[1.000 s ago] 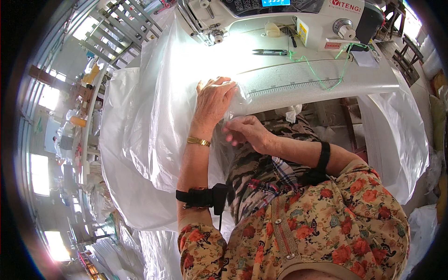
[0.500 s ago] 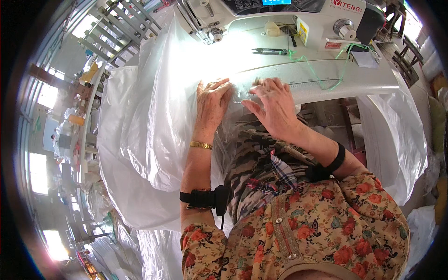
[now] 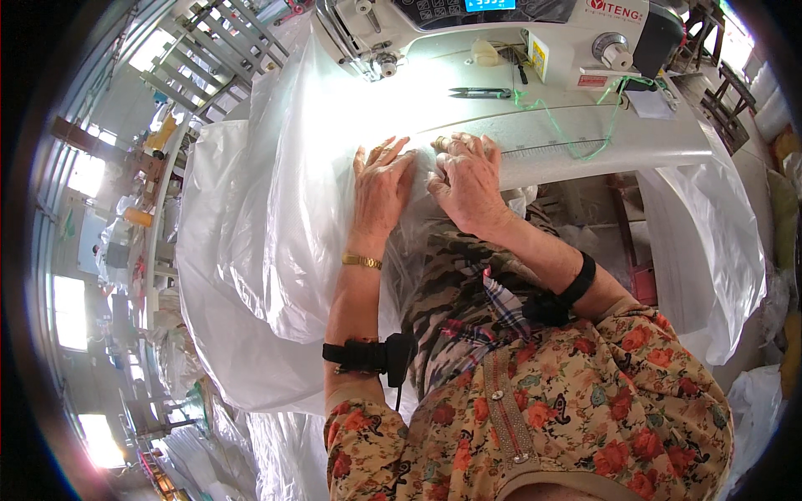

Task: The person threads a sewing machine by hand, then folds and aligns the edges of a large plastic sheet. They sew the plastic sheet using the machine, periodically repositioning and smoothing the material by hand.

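While both lie flat mid-frame, left hand (image 3: 380,188) and right hand (image 3: 469,179) press spread fingers on clear plastic sheet (image 3: 276,217) over worktop (image 3: 601,138).

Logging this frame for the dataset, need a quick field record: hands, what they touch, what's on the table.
left hand: flat, fingers spread, pressing on the clear plastic sheet
right hand: flat on the same sheet, beside the left hand, at the table edge
grip: neither hand closed around anything
sheet: translucent, draped over the white table and down over the lap
sewing machine: white, at the far side of the table
scissors: small snips lying on the table, untouched
green thread: loose across the table, right of the hands
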`<action>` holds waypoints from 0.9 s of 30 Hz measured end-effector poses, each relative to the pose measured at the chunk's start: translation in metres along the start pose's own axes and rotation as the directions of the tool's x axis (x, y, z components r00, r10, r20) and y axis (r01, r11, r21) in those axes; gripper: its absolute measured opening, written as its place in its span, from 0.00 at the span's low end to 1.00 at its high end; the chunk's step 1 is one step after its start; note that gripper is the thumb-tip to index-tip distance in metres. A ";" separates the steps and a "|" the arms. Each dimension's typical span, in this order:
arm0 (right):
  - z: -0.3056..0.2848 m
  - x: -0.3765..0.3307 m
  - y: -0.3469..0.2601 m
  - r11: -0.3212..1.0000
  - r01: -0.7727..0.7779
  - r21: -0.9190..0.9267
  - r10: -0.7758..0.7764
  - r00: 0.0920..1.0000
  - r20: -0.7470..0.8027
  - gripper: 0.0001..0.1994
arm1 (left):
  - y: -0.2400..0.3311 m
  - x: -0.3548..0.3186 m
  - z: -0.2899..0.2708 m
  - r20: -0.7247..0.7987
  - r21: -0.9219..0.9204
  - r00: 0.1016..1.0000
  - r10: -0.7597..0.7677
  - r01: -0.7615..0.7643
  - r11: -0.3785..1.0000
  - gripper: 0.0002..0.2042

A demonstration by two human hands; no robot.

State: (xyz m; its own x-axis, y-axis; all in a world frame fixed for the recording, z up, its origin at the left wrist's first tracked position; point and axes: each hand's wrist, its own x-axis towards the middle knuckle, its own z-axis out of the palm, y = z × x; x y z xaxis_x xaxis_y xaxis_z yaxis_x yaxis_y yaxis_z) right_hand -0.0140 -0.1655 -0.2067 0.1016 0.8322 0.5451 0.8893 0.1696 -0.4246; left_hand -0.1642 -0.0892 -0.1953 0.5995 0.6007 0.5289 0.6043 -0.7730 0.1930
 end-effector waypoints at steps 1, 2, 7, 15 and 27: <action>-0.001 0.000 0.001 0.999 -0.012 0.044 0.011 1.000 0.012 0.15 | 0.001 0.000 0.000 0.011 0.002 1.000 0.011 -0.011 1.000 0.11; -0.001 -0.001 0.001 0.999 -0.008 0.046 0.007 1.000 0.013 0.15 | 0.002 -0.001 -0.001 0.033 0.011 0.999 0.012 -0.012 1.000 0.11; -0.006 -0.003 0.006 0.996 0.086 0.002 -0.086 0.996 0.027 0.17 | 0.007 -0.003 -0.002 0.037 -0.018 0.999 0.027 -0.026 0.999 0.09; -0.010 0.002 0.019 0.968 0.249 -0.015 -0.247 0.964 0.103 0.15 | 0.017 -0.005 -0.007 0.074 -0.014 0.997 -0.009 0.010 1.000 0.09; -0.027 0.014 0.020 0.819 0.548 -0.170 -0.500 0.827 0.259 0.10 | 0.009 -0.010 -0.006 -0.008 -0.129 1.000 0.011 -0.012 0.992 0.10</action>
State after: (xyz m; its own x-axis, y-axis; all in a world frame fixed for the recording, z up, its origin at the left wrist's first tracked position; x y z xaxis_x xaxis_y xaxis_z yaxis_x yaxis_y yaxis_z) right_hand 0.0175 -0.1651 -0.1879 -0.4758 0.7397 0.4759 0.8597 0.5054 0.0741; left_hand -0.1679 -0.1028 -0.1943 0.6021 0.5904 0.5376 0.5241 -0.8001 0.2918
